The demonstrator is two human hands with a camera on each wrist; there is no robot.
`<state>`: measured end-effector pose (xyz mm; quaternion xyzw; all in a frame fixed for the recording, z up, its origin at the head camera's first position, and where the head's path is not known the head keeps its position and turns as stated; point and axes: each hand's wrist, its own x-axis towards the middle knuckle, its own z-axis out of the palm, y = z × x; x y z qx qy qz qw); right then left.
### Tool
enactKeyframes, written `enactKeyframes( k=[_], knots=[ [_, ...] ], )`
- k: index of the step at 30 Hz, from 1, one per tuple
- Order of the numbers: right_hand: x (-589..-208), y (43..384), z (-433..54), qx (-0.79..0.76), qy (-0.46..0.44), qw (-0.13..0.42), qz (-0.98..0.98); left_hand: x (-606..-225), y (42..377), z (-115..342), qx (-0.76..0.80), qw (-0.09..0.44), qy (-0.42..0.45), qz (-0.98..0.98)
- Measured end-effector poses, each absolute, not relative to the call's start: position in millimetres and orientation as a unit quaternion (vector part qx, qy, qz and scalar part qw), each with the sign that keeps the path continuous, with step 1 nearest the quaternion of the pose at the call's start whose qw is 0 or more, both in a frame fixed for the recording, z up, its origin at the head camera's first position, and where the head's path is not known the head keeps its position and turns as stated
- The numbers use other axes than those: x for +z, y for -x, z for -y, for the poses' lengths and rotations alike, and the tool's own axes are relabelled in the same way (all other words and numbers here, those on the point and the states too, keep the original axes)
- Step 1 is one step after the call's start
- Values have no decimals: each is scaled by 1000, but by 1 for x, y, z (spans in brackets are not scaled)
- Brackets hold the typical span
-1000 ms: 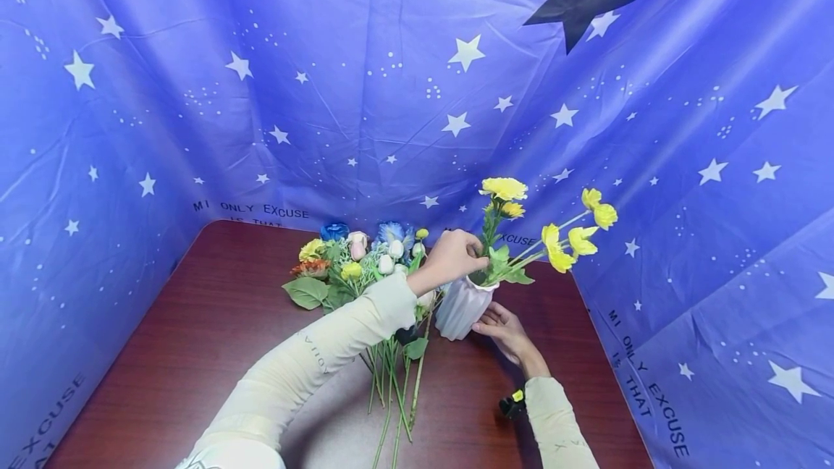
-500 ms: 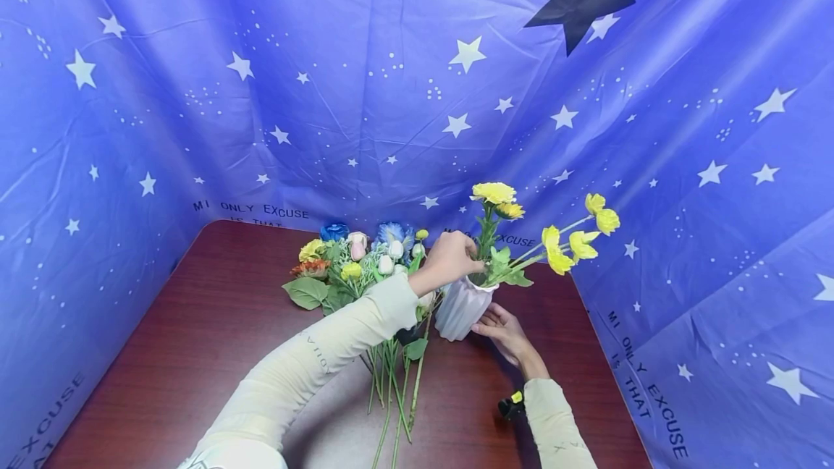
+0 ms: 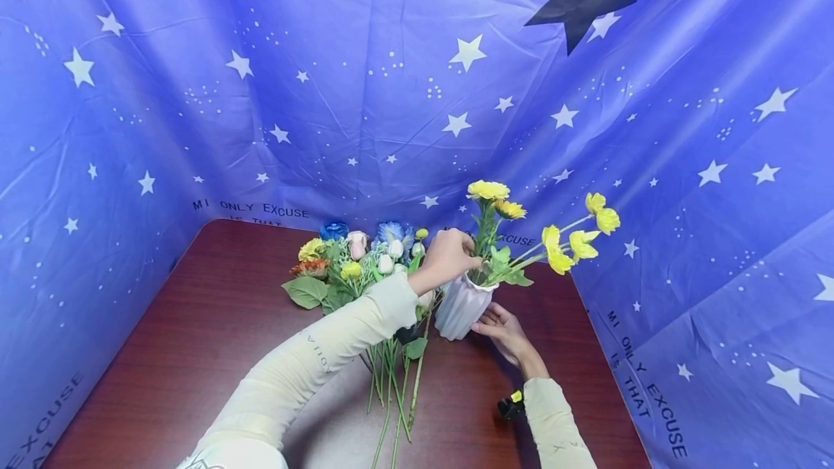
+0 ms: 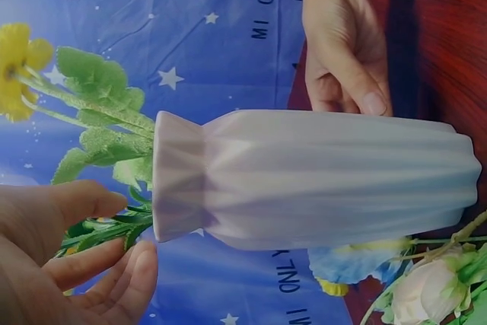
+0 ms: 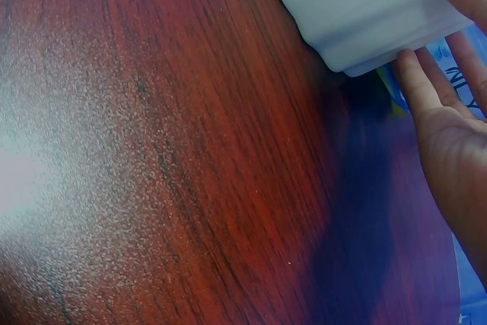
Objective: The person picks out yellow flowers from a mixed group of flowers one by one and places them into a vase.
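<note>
Yellow blooms (image 3: 488, 189) lean further left, likely fine-tuning their placement
Left hand (image 3: 448, 260) pinches their stems (image 3: 484, 237); right hand (image 3: 507, 333) grips the vase (image 3: 463, 308)

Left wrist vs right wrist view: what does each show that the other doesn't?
Left wrist only: the vase mouth, a yellow flower and green leaves at it, the left hand pinching a leafy stem, and a pale pink flower near the base.

Right wrist only: a bright glare patch on the tabletop.

Both: part of the vase, the right hand holding it, the tabletop, and lettered blue cloth.
</note>
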<state>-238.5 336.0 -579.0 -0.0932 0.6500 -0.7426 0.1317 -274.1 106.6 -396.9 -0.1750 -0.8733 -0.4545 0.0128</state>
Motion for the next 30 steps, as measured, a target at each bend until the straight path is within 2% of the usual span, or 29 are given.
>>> enactKeyframes(
  k=[12,30],
  knots=[
    [-577,240,-336,-739,88,139,-654,-396,274,-104,-443,42,163,881],
    [-579,239,-337,-740,88,140,-652,-393,271,-106,-426,-5,188,885]
  ],
)
